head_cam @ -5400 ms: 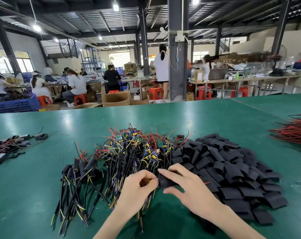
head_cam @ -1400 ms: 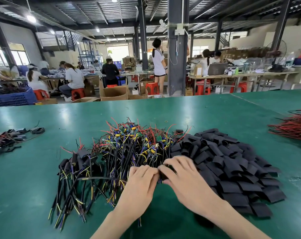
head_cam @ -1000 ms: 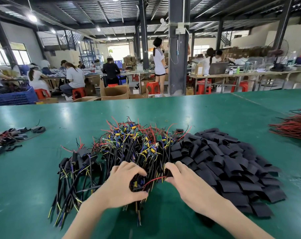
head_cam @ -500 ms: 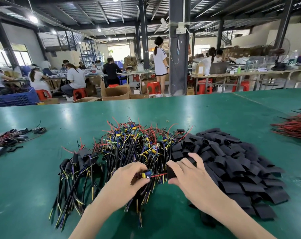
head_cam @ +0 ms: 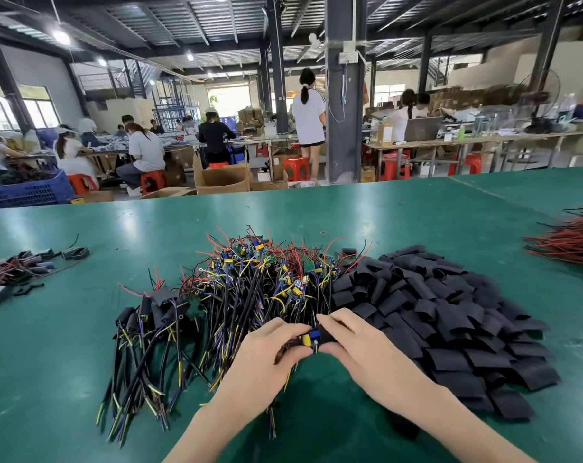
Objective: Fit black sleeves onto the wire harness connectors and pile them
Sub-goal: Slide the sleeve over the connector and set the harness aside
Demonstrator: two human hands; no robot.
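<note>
Most of the small yellow-and-blue connector (head_cam: 308, 339) is covered by the fingers that meet over it at lower centre of the frame; only a sliver of it shows. Its wires run back under the left hand (head_cam: 268, 354). The short black flat sleeve (head_cam: 324, 333) touching it is mostly hidden too, so how far it sits over the connector cannot be told. A bundle of red wires (head_cam: 572, 242) is cut off by the right edge, and a small group of dark sleeved pieces (head_cam: 16, 272) by the left edge.

The left hand's thumb and curled fingers pinch the connector. The right hand (head_cam: 362, 350) pinches the sleeve between thumb and forefinger, fingertips nearly touching those of the left.

Just above the hands lies the tangled heap of black, yellow, blue and red wire harnesses (head_cam: 256, 289). To its right, touching it, is the broad pile of loose black sleeves (head_cam: 450, 325); to its left is a smaller pile of harnesses with sleeves on (head_cam: 149, 312). All rest on the green table (head_cam: 417, 222).
</note>
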